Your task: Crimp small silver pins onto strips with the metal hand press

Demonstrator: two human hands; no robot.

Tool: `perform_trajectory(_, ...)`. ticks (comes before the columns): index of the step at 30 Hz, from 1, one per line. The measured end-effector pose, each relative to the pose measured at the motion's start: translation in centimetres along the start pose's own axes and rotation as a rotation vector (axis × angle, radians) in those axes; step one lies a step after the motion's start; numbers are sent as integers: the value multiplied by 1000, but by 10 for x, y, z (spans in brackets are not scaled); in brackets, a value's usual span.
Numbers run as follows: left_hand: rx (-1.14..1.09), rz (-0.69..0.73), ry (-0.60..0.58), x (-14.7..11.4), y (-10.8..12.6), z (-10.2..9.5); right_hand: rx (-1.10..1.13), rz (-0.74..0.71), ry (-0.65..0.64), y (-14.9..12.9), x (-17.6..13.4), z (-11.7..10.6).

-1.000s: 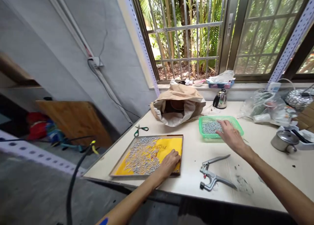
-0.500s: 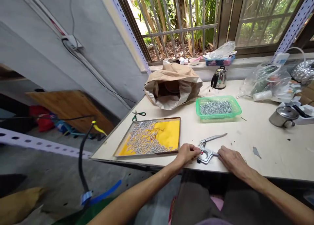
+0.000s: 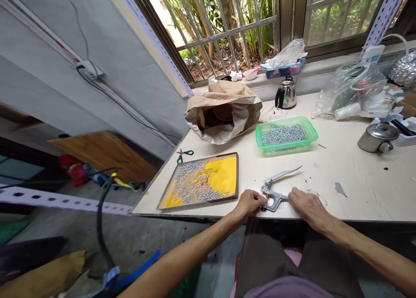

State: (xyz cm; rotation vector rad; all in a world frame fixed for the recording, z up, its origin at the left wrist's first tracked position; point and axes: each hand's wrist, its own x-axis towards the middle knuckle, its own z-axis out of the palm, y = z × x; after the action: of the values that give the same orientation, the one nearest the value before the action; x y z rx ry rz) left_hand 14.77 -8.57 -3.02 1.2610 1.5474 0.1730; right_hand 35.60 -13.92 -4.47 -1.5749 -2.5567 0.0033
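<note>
Grey metal pliers (image 3: 278, 196) lie near the front of the surface (image 3: 354, 168), probably for easy reach; our right hand (image 3: 307, 205) closes its grip round one handle, seemingly steadying them. Our left hand (image 3: 248, 202) bunches at their head; whether it holds anything, we cannot tell.

The left arm (image 3: 191, 254) and right arm (image 3: 360, 241), both bare, stretch forward and converge. The left hand (image 3: 250, 202) bunches its fingers toward the thumb; the right hand (image 3: 307, 206), back uppermost, curls its fingers inward, just apart from the left.
</note>
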Motion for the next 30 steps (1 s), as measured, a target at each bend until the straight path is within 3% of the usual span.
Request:
perform_trajectory(4, -79, -131, -70, -1, 4, 1, 7, -12, -4, -1, 0, -3)
perform_trajectory(9, -112, -151, -88, -7, 6, 2, 25, -37, -69, -1, 4, -7)
perform_trajectory(16, -128, -271, -108, -18, 15, 2, 61, -62, -255, 8, 11, -20)
perform_trajectory(23, -114, -326, -103, -19, 22, 1, 85, -103, -304, 13, 17, -31)
perform_trajectory(26, -113, -325, -118, -15, 18, 0, 96, -125, -293, 15, 18, -32)
perform_trajectory(30, -115, -319, -127, -11, 12, -1, 109, -108, -185, 30, 24, -24)
